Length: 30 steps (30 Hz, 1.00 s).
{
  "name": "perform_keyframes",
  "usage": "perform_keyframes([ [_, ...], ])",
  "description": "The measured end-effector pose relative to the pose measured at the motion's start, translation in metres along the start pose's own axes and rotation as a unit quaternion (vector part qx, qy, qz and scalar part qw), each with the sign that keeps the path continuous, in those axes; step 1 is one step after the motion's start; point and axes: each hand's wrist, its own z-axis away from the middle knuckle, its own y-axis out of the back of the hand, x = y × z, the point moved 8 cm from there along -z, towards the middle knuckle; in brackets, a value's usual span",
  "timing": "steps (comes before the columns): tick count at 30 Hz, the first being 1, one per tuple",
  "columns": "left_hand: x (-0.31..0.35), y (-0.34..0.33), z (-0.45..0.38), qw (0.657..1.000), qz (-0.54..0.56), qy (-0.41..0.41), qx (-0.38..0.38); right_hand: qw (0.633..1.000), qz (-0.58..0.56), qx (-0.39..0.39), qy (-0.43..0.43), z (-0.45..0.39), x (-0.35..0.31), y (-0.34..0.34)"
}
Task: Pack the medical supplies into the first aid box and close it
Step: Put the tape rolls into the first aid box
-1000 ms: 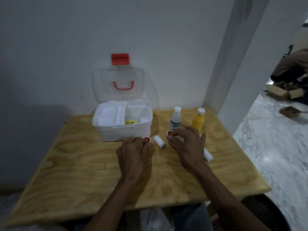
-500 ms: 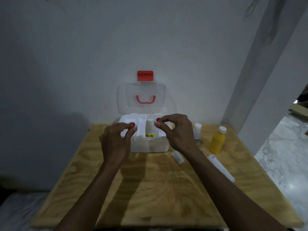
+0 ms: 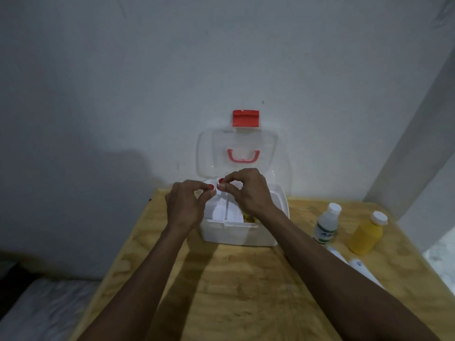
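The white first aid box (image 3: 236, 233) stands open on the wooden table (image 3: 236, 286), its clear lid (image 3: 238, 153) with a red latch and handle leaning on the wall. My left hand (image 3: 183, 207) pinches a small red-capped white container (image 3: 211, 187) over the box's left compartments. My right hand (image 3: 248, 190) pinches a second red-capped container (image 3: 221, 180) right beside it. A white bottle (image 3: 326, 223) and a yellow bottle (image 3: 366, 233) stand right of the box. White rolls (image 3: 362, 267) lie near my right forearm, partly hidden.
A yellow item (image 3: 250, 219) lies inside the box under my right wrist. The wall (image 3: 123, 94) is directly behind the box. A white pillar (image 3: 423, 148) rises at the right. The table's left edge drops to a dark floor.
Both hands lifted the red-capped containers off the table and carried them over the open box, then drew together above its left compartments. The view shifted, moving the box right in frame.
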Motion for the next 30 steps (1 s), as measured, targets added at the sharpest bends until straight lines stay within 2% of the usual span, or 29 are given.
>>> perform_keyframes([
  [13, -0.012, -0.008, -0.01, 0.996, -0.064, 0.048, -0.024, 0.995, 0.095, -0.022, 0.008, -0.004, 0.008, -0.017],
  [30, -0.028, -0.016, -0.009, 0.994, -0.022, 0.078, -0.076, 0.993, 0.107, -0.043, 0.003, -0.005, 0.009, -0.023],
])
